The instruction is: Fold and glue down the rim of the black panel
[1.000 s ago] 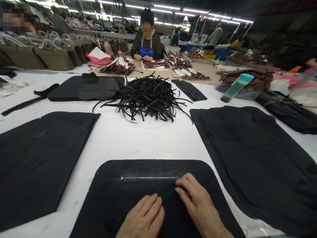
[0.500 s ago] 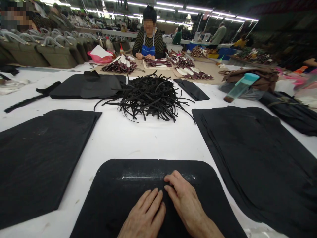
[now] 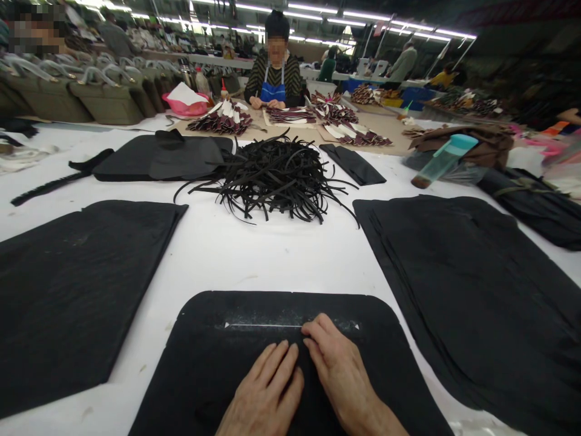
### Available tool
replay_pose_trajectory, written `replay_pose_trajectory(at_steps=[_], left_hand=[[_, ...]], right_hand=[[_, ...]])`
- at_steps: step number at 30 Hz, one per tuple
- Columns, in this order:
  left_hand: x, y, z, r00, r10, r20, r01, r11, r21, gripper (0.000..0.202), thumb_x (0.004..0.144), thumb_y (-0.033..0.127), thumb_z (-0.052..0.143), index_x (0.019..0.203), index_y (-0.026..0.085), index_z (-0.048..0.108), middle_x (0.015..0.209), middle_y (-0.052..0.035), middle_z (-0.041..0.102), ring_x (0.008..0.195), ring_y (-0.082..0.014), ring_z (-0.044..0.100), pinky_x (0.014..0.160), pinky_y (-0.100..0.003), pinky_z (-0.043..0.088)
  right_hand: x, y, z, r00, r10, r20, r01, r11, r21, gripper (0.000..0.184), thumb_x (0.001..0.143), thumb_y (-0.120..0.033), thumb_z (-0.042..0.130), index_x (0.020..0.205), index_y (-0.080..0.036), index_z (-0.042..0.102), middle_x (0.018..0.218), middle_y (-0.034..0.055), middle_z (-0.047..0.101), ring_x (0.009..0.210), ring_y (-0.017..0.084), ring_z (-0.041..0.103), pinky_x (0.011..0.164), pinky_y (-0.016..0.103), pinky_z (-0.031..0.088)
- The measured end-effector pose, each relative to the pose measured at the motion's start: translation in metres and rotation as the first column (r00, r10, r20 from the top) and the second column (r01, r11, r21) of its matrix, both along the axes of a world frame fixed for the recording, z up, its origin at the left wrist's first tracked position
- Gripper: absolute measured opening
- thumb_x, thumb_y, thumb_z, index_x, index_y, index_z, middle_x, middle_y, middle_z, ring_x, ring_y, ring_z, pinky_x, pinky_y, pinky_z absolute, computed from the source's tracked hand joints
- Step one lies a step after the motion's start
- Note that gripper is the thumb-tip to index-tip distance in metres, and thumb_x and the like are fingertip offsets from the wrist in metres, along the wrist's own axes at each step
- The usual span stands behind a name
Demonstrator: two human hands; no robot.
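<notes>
Head view: both hands lie flat, palms down, on a black panel (image 3: 213, 363) with rounded corners that rests on the white table (image 3: 272, 254) at the near edge. The left hand (image 3: 267, 393) has its fingers stretched out and together, gripping nothing, its tips just below a thin white line (image 3: 263, 326) marked across the panel. The right hand (image 3: 338, 369) is just beside it, also open and pressing, with its fingertips (image 3: 313, 330) touching the right part of that line.

To the left of the panel lies a stack of black sheets (image 3: 68, 290); to the right lies a larger stack (image 3: 476, 290) with fanned edges. Beyond the panel, in the middle of the table, sits a heap of black strips (image 3: 276, 175). Behind it to the left are folded black pieces (image 3: 158, 158), and to the right a small dark piece (image 3: 354, 165). A teal-capped bottle (image 3: 442, 158) lies tilted at the far right.

Across the table a person (image 3: 275, 79) in a blue apron sits among dark red pieces (image 3: 222, 123). A row of olive bags (image 3: 72, 97) stands at the far left.
</notes>
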State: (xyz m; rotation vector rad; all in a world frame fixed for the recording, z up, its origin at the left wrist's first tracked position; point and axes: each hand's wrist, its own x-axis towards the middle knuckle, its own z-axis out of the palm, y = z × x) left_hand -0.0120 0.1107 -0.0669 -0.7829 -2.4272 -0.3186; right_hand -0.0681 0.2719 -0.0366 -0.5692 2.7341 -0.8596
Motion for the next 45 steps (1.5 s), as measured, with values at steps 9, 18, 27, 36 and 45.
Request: replay_pose_trajectory(at_steps=[9,18,27,36,45], left_hand=[[0.0,-0.01,0.003,0.992,0.002,0.128,0.025,0.978,-0.205,0.036,0.089,0.016,0.034,0.118,0.016,0.055,0.124,-0.0104,0.058,0.121,-0.0242,0.047,0.096,-0.037,0.045],[-0.001,-0.01,0.004,0.974,0.006,0.225,0.061,0.956,-0.287,0.038,0.087,0.021,0.039,0.123,0.017,0.051,0.135,-0.0058,0.049,0.123,-0.0281,0.041,0.097,-0.041,0.041],[-0.004,-0.008,0.009,0.991,0.008,0.136,0.03,0.962,-0.273,0.036,0.089,0.02,0.038,0.121,0.018,0.053,0.129,-0.0004,0.055,0.12,-0.0248,0.042,0.099,-0.037,0.035],[-0.008,-0.004,-0.004,0.998,-0.017,0.054,0.022,0.995,-0.095,0.034,0.094,0.035,0.037,0.107,0.02,0.064,0.117,-0.0009,0.063,0.115,-0.0219,0.045,0.111,-0.034,0.014],[-0.009,-0.005,-0.016,0.999,-0.028,0.03,0.029,0.998,-0.054,0.034,0.092,0.036,0.037,0.105,0.022,0.065,0.113,-0.0048,0.064,0.111,-0.0218,0.049,0.114,-0.034,0.011]], right_hand=[[0.001,0.001,-0.007,0.999,0.019,-0.047,-0.018,1.0,0.016,0.025,0.089,-0.007,0.036,0.091,-0.021,0.056,0.085,0.0028,0.051,0.073,0.017,0.054,0.067,0.028,0.047],[0.008,0.002,-0.01,0.903,0.145,-0.404,-0.089,0.984,0.153,0.026,0.085,-0.002,0.039,0.093,-0.018,0.058,0.084,0.0052,0.056,0.072,0.02,0.054,0.061,0.03,0.046],[0.02,-0.004,-0.021,0.735,0.089,-0.672,-0.037,0.995,0.092,0.035,0.091,-0.007,0.03,0.102,-0.015,0.062,0.1,0.0083,0.065,0.091,0.022,0.057,0.082,0.036,0.044],[0.029,0.011,-0.025,0.724,0.066,-0.686,0.032,0.991,0.129,0.038,0.09,-0.01,0.03,0.112,-0.014,0.06,0.104,0.0064,0.065,0.099,0.022,0.056,0.088,0.034,0.048],[0.028,0.064,-0.02,0.766,0.108,-0.634,0.109,0.95,0.293,0.046,0.079,0.0,0.037,0.118,-0.014,0.056,0.109,0.0082,0.063,0.101,0.021,0.057,0.086,0.032,0.052]])
